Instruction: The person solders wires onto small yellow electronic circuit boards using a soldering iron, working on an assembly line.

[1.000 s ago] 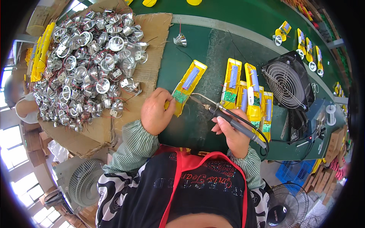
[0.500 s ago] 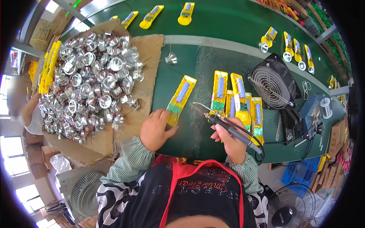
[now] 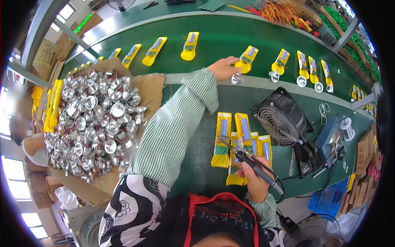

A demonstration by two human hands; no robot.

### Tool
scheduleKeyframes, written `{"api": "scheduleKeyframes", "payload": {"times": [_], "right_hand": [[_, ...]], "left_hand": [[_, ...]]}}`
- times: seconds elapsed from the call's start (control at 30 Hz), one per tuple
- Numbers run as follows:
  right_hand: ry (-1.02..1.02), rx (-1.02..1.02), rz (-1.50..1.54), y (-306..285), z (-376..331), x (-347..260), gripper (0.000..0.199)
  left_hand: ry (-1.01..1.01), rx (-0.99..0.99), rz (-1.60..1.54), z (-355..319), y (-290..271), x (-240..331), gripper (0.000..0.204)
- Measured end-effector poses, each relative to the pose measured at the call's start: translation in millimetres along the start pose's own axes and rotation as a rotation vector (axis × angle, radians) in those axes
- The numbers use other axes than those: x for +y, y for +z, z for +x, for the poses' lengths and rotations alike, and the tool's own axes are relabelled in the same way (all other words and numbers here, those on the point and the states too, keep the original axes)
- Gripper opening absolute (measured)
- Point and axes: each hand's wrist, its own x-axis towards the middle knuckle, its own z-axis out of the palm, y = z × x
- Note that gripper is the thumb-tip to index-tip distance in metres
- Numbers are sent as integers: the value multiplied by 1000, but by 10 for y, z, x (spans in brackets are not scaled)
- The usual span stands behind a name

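My left hand (image 3: 224,69) reaches far forward to the green belt, its fingertips closed at the round end of a yellow flashlight housing (image 3: 248,57). That housing carries a blue battery cell and a green circuit board. Just below the fingers, at the belt's near edge, is a silver reflector cup (image 3: 236,79). In my right hand (image 3: 256,181) is a soldering iron (image 3: 259,171) with a dark grey handle, its tip pointing up and left over several yellow housings (image 3: 222,140) clustered on the bench. My left sleeve hides part of the bench.
A large heap of silver reflector cups (image 3: 92,119) covers cardboard (image 3: 150,88) at left. More yellow housings (image 3: 190,46) lie along the belt (image 3: 222,33). A black fan (image 3: 277,119), a blue soldering station (image 3: 328,136) and a solder spool (image 3: 347,128) stand at right.
My left hand has gone from the near bench out to the belt, with a housing and reflector cup now there. The soldering iron stays in my right hand. The view has shifted farther forward.
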Motion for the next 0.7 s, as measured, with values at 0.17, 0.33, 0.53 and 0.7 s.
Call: {"api": "scheduleKeyframes", "payload": {"times": [0.17, 0.33, 0.53, 0.7], "right_hand": [[43, 45, -35, -93, 100, -27, 17], [28, -34, -54, -46, 135, -109, 16], [-40, -25, -101, -38, 120, -47, 18], [-34, -28, -29, 40, -2, -91, 18]], "left_hand": [[-277, 323, 971, 412, 0, 167, 52], [-572, 333, 983, 296, -562, -353, 53], [-387, 305, 1011, 62, -588, -77, 43], [-165, 181, 941, -11, -811, -590, 40]]}}
